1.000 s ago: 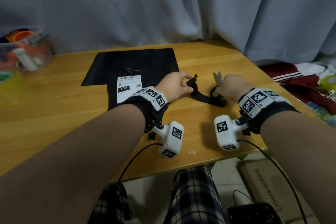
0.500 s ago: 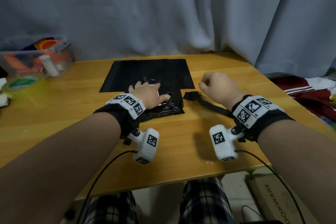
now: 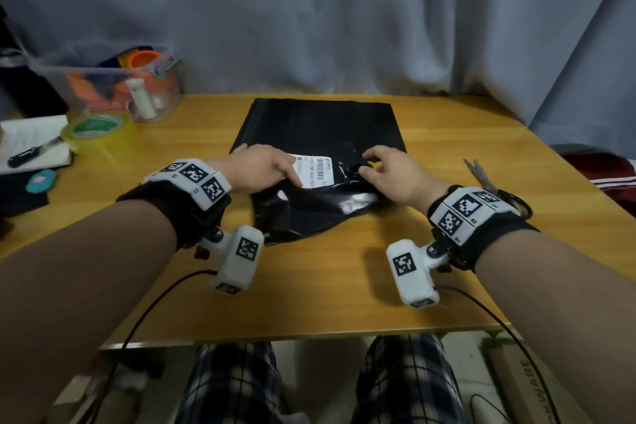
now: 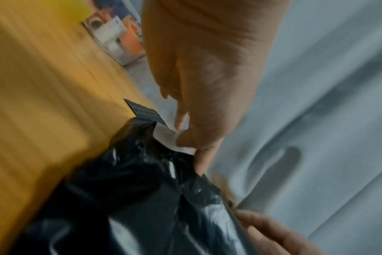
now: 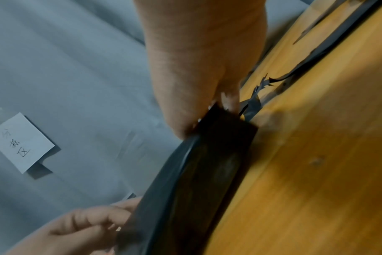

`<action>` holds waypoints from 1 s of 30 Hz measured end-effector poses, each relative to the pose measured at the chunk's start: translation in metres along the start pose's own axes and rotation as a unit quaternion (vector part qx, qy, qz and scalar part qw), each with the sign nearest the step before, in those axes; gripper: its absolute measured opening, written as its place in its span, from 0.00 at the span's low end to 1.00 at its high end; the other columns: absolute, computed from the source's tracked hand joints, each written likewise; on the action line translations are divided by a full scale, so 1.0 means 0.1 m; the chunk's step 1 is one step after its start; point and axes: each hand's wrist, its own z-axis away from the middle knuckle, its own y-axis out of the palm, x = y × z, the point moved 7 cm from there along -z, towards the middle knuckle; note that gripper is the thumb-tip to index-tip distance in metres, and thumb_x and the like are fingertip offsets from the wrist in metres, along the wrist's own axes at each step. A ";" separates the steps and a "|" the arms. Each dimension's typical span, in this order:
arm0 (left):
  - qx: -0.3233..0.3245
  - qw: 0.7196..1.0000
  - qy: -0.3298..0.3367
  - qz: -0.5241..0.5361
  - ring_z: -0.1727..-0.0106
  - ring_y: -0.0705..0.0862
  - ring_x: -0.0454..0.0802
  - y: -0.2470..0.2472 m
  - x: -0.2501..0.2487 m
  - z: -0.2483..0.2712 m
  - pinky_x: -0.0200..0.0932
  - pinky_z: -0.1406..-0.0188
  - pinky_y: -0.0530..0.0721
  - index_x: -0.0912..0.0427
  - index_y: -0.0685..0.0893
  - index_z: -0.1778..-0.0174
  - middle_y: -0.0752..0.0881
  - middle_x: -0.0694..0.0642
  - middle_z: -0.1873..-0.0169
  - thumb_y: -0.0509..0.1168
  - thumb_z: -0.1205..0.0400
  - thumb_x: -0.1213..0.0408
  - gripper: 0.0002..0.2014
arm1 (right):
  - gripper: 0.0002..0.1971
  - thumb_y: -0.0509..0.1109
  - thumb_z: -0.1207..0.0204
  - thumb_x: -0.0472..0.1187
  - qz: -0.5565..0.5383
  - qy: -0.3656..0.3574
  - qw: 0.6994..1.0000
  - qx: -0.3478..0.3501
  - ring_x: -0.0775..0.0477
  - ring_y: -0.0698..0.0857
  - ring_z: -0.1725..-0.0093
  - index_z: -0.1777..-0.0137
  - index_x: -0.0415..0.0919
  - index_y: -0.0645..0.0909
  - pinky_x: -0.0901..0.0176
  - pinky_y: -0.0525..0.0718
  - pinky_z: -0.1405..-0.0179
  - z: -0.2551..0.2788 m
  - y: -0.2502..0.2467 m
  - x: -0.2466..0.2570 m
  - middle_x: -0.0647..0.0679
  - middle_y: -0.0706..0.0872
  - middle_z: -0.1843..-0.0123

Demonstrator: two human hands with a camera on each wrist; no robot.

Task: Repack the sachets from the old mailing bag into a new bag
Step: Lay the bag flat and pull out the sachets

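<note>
The old mailing bag (image 3: 309, 213), crumpled glossy black with a white barcode label (image 3: 318, 170), lies on the wooden table (image 3: 327, 286) in front of me. My left hand (image 3: 275, 167) pinches its upper left edge, thumb on the label (image 4: 166, 136). My right hand (image 3: 377, 165) pinches the upper right edge (image 5: 225, 119). In the wrist views the held edge stands raised off the table. The new bag (image 3: 323, 120), flat and matt black, lies just behind. No sachets show.
Scissors (image 3: 481, 175) lie on the table beyond my right wrist. A cut black strip (image 5: 294, 74) lies beyond the right hand. A clear plastic box (image 3: 113, 86), a tape roll (image 3: 99, 129) and a notebook with a pen (image 3: 31, 148) are at the back left. A grey curtain hangs behind.
The right hand has put down the scissors and the left has let go of the cut strip. Both hands have moved onto the old bag and taken its upper edge.
</note>
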 end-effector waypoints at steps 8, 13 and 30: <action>-0.033 0.967 -0.253 0.011 0.27 0.72 0.63 0.05 0.45 0.15 0.52 0.31 0.71 0.69 0.66 0.24 0.69 0.66 0.26 0.47 0.16 0.40 0.36 | 0.18 0.66 0.19 0.44 -0.083 0.022 0.995 0.044 0.58 0.81 0.61 0.31 0.41 0.74 0.71 0.74 0.68 0.11 0.16 -0.02 0.48 0.85 0.49; -0.087 0.955 -0.248 0.138 0.46 0.82 0.66 0.12 0.58 0.15 0.49 0.51 0.76 0.73 0.81 0.49 0.84 0.71 0.48 0.52 0.13 0.50 0.25 | 0.19 0.68 0.21 0.43 -0.172 0.077 0.982 0.005 0.51 0.85 0.56 0.32 0.41 0.73 0.57 0.85 0.55 0.06 0.17 -0.18 0.45 0.87 0.50; -0.277 0.952 -0.129 0.027 0.34 0.73 0.60 -0.24 0.13 0.08 0.52 0.31 0.72 0.61 0.75 0.33 0.72 0.62 0.36 0.66 0.20 0.55 0.22 | 0.18 0.72 0.26 0.33 -0.341 0.093 0.932 -0.078 0.50 0.84 0.59 0.37 0.40 0.75 0.54 0.83 0.49 0.06 0.13 -0.23 0.50 0.82 0.66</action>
